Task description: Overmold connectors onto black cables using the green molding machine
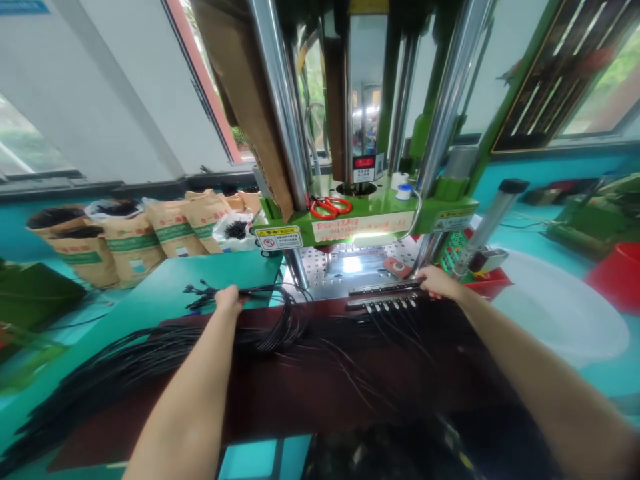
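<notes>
Glossy metal columns [454,83], smooth plastic cables [287,317], matt paper sacks [127,248]

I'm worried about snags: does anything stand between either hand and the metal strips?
Yes, for the left hand: curved black cables lie between it and the strips. For the right hand, at the strips' right end, nothing visible does.

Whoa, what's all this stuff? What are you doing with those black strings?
A person is at a green machine. The left hand holds a bunch of black cables near one end. The right hand is at the end of a dark bar; its grip is unclear. Red scissors rest on the machine.
</notes>
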Available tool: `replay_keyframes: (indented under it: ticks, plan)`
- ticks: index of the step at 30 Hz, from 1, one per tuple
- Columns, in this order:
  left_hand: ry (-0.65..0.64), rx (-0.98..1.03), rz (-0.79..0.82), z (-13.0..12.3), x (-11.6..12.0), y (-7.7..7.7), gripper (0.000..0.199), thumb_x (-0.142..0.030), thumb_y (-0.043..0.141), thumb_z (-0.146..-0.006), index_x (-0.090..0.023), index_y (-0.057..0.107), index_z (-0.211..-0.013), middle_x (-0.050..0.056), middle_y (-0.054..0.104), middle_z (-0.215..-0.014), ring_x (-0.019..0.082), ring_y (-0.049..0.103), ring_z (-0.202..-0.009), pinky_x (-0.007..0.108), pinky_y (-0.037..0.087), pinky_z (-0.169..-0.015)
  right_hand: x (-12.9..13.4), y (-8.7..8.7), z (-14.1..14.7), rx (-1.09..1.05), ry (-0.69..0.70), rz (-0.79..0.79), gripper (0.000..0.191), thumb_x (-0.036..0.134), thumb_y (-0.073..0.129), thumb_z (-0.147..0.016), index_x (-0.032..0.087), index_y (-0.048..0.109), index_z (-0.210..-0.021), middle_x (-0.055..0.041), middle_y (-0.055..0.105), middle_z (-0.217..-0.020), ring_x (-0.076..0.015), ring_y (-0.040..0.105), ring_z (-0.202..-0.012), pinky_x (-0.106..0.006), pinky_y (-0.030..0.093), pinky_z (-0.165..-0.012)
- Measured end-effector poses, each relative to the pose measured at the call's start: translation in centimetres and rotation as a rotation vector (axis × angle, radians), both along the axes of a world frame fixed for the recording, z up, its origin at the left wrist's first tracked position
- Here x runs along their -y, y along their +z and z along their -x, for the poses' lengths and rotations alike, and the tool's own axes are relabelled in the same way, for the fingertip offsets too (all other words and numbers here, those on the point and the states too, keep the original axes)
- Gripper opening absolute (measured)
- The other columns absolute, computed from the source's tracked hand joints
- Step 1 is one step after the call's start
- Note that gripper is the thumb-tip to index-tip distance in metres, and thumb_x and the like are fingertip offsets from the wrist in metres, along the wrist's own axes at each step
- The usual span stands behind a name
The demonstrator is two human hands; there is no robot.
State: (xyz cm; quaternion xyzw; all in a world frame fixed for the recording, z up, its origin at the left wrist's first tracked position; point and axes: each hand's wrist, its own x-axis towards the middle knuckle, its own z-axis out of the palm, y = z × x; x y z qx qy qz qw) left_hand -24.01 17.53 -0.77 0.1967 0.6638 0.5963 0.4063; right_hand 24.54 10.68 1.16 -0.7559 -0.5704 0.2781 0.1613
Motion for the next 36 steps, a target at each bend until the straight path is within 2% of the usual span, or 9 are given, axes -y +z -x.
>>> replay_keyframes:
  ticks: [4, 7, 13, 16, 18, 20, 25, 31, 36]
  plan:
    - [-0.11, -0.028, 0.166, 1.1, -0.6, -0.4, 0.017, -0.022, 0.053, -0.077, -0.015, 0.041, -0.067, -0.003, 0.043, -0.047, 0.01, 0.042, -0.038, 0.022, 0.034, -0.037, -0.6, -0.1, 0.2, 0.251, 0.127, -0.029, 0.023, -0.002, 0.05, -0.059, 0.013, 0.065, -0.066, -0.0022, 0.053, -0.043, -0.0164, 0.054, -0.043, -0.024, 0.04, -0.046]
    - [-0.183, -0.07, 0.2, 1.7, -0.4, 0.5, 0.024, -0.031, 0.051, -0.079, -0.014, 0.045, -0.063, -0.001, 0.045, -0.045, 0.006, 0.033, -0.032, 0.017, 0.022, -0.032, -0.2, 0.2, 0.2, 0.412, 0.223, -0.126, 0.027, 0.0, 0.048, -0.064, 0.012, 0.068, -0.079, -0.0115, 0.063, -0.082, -0.0202, 0.06, -0.075, -0.026, 0.042, -0.067]
    - [-0.322, -0.163, -0.059, -2.2, 4.3, 4.7, 0.016, -0.026, 0.056, -0.073, -0.015, 0.048, -0.065, -0.005, 0.044, -0.05, 0.003, 0.032, -0.037, 0.013, 0.018, -0.033, 3.0, 0.3, 1.4, 0.569, 0.54, -0.191, 0.036, 0.002, 0.045, -0.071, 0.018, 0.065, -0.097, -0.009, 0.057, -0.104, -0.021, 0.051, -0.1, -0.027, 0.036, -0.084]
    - [-0.75, -0.259, -0.212, -7.7, 9.8, 6.0, 0.019, -0.033, 0.058, -0.071, -0.016, 0.052, -0.066, -0.004, 0.047, -0.051, 0.004, 0.034, -0.038, 0.014, 0.021, -0.034, 4.0, 0.4, 2.4, 0.629, 0.614, -0.186, 0.039, -0.001, 0.044, -0.071, 0.015, 0.061, -0.101, -0.0114, 0.058, -0.102, -0.0242, 0.05, -0.102, -0.033, 0.034, -0.084]
    - [-1.198, -0.311, -0.116, -11.7, 13.5, 5.7, 0.021, -0.037, 0.056, -0.073, -0.016, 0.059, -0.076, 0.001, 0.057, -0.061, 0.009, 0.046, -0.047, 0.017, 0.031, -0.039, 4.1, 0.8, 2.9, 0.655, 0.628, -0.161, 0.036, 0.0, 0.042, -0.072, 0.014, 0.061, -0.099, -0.012, 0.06, -0.099, -0.0246, 0.053, -0.096, -0.033, 0.035, -0.079]
    - [-1.448, -0.4, -0.124, -15.2, 16.5, 4.5, 0.024, -0.039, 0.055, -0.075, -0.017, 0.063, -0.081, 0.003, 0.06, -0.067, 0.011, 0.05, -0.053, 0.02, 0.036, -0.045, 3.9, 1.6, 3.1, 0.657, 0.649, -0.112, 0.034, 0.001, 0.045, -0.07, 0.016, 0.063, -0.095, -0.0102, 0.062, -0.095, -0.0237, 0.057, -0.09, -0.031, 0.036, -0.073]
    - [-1.423, -0.649, -0.337, -20.0, 19.0, 1.4, 0.027, -0.04, 0.054, -0.076, -0.022, 0.066, -0.09, 0.003, 0.064, -0.075, 0.017, 0.053, -0.068, 0.026, 0.039, -0.064, 3.7, 4.6, 3.0, 0.612, 0.615, 0.011, 0.025, 0.006, 0.05, -0.067, 0.018, 0.066, -0.082, -0.008, 0.065, -0.087, -0.0215, 0.06, -0.077, -0.026, 0.036, -0.059]
    - [-1.42, -0.772, -0.292, -22.0, 18.4, 0.5, 0.043, -0.055, 0.047, -0.076, -0.02, 0.064, -0.059, 0.005, 0.058, -0.058, 0.019, 0.052, -0.065, 0.03, 0.037, -0.07, 3.8, 6.8, 2.6, 0.557, 0.412, 0.053, 0.025, 0.008, 0.046, -0.067, 0.014, 0.065, -0.081, -0.0124, 0.065, -0.084, -0.0225, 0.059, -0.074, -0.026, 0.036, -0.057]
    - [-1.559, -0.213, -0.057, -24.9, 16.4, 0.6, 0.05, -0.06, 0.06, -0.064, -0.014, 0.061, -0.085, 0.005, 0.063, -0.075, 0.015, 0.054, -0.066, 0.029, 0.039, -0.067, 1.6, 7.7, 2.3, 0.476, 0.301, -0.044, 0.031, 0.01, 0.048, -0.064, 0.018, 0.064, -0.089, -0.0064, 0.065, -0.087, -0.019, 0.058, -0.075, -0.023, 0.036, -0.057]
